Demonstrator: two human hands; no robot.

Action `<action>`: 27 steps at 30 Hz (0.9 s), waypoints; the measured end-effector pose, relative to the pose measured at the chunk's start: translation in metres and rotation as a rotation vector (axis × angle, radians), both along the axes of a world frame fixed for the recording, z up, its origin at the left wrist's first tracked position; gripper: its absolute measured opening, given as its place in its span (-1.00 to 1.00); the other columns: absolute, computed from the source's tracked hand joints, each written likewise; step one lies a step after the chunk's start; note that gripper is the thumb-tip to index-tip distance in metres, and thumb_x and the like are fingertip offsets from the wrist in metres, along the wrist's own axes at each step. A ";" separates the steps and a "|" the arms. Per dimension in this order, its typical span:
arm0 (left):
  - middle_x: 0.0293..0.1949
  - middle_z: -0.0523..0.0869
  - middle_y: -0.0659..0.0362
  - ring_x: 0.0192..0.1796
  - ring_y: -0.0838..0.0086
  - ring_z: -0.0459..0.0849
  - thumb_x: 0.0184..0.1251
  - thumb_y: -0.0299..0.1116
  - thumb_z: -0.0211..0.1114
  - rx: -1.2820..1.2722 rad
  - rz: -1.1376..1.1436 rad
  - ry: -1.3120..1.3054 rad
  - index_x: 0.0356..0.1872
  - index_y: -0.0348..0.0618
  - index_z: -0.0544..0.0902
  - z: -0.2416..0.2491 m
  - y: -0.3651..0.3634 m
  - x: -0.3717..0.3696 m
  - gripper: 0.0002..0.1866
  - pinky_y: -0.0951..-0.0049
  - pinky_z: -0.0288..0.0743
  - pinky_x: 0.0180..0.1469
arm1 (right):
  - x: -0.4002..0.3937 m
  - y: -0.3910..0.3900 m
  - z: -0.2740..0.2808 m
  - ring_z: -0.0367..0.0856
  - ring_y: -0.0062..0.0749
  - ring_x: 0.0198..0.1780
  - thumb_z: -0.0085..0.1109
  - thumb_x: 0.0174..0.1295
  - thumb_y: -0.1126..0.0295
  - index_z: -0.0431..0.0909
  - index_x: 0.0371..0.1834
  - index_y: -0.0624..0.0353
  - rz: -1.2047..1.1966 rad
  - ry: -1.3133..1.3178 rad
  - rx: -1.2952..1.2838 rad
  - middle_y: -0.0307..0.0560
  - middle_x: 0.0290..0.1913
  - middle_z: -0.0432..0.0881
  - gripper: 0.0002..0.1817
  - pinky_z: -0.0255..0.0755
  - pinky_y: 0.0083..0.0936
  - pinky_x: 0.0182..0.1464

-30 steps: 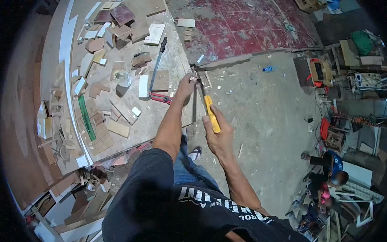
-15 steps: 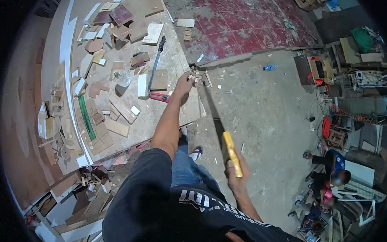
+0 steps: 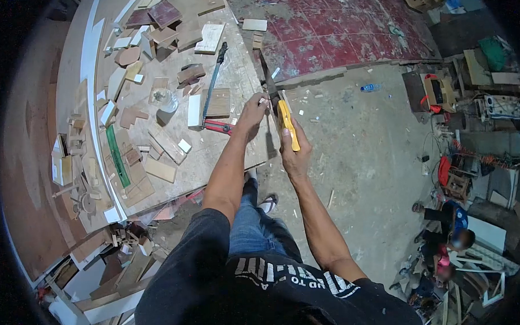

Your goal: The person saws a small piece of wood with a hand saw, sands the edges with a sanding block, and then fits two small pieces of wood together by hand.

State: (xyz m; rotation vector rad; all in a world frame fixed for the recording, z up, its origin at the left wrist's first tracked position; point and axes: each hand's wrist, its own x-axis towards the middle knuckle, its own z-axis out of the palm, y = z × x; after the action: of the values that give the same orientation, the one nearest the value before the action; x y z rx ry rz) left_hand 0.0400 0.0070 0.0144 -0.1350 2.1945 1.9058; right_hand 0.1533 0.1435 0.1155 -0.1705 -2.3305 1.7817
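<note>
My right hand (image 3: 294,150) grips the yellow handle of a hand saw (image 3: 286,123). Its dark blade runs away from me along the right edge of the workbench (image 3: 234,83). My left hand (image 3: 252,113) rests at that bench edge, its fingers pinching a small pale piece of wood (image 3: 263,100) right beside the blade. Both arms reach forward over my dark shirt and jeans.
The bench carries several wood offcuts, a clamp with a red head (image 3: 212,95), a green ruler (image 3: 116,157) and a clear glass object (image 3: 165,100). Scrap wood is piled under the bench's near end. A person sits on the floor at right (image 3: 448,230) among tools and clutter.
My right hand had drawn the saw back toward me, then pushed it forward again along the bench edge. The left hand stayed on the small piece.
</note>
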 end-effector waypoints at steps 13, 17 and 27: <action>-0.21 0.67 0.04 -0.18 0.34 0.65 0.42 -0.31 0.16 -0.228 -0.019 0.137 -0.03 -0.23 0.54 -0.004 0.000 -0.001 -0.76 0.33 0.50 -0.08 | 0.011 -0.008 0.013 0.71 -0.19 -0.06 0.10 0.34 0.40 0.44 0.23 0.43 0.000 -0.078 0.050 0.33 0.00 0.65 -0.55 0.55 -0.43 -0.08; -0.21 0.67 0.01 -0.14 0.31 0.65 0.40 -0.31 0.17 -0.278 -0.012 0.210 -0.02 -0.23 0.55 -0.007 -0.002 -0.001 -0.75 0.31 0.50 -0.06 | 0.014 -0.009 0.008 0.73 -0.20 -0.17 0.10 0.34 0.40 0.43 0.24 0.42 0.000 0.110 0.169 0.30 -0.07 0.67 -0.55 0.55 -0.44 -0.17; -0.28 0.69 -0.08 -0.25 0.26 0.66 0.32 -0.35 0.17 -0.115 0.192 0.005 0.00 -0.26 0.58 0.003 0.017 0.014 -0.71 0.31 0.50 -0.13 | 0.028 0.010 0.000 0.72 -0.24 -0.25 0.08 0.34 0.44 0.44 0.26 0.39 0.066 -0.050 0.107 0.29 -0.12 0.68 -0.56 0.54 -0.43 -0.21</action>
State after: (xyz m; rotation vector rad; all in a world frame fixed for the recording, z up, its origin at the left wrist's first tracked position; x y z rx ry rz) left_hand 0.0536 0.0236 0.0172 -0.3735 2.3703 1.8741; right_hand 0.1815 0.1539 0.1150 -0.1249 -2.4867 1.6957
